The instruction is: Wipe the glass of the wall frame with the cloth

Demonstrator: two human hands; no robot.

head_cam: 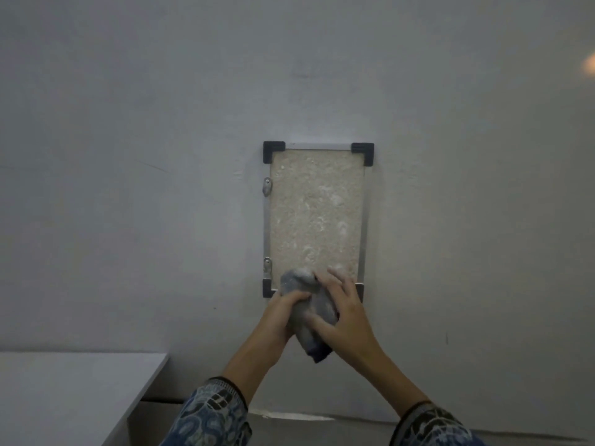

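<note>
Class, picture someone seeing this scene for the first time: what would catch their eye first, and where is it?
The wall frame with black corner pieces stands out at the centre of the plain grey wall, its glass mottled with whitish marks. At its bottom edge, the left hand and right hand together hold a bunched grey cloth.

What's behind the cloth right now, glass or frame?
The cloth, held in the left hand and right hand, covers the bottom of the glass and of the frame; its lower corners show. Contact cannot be seen.
</note>
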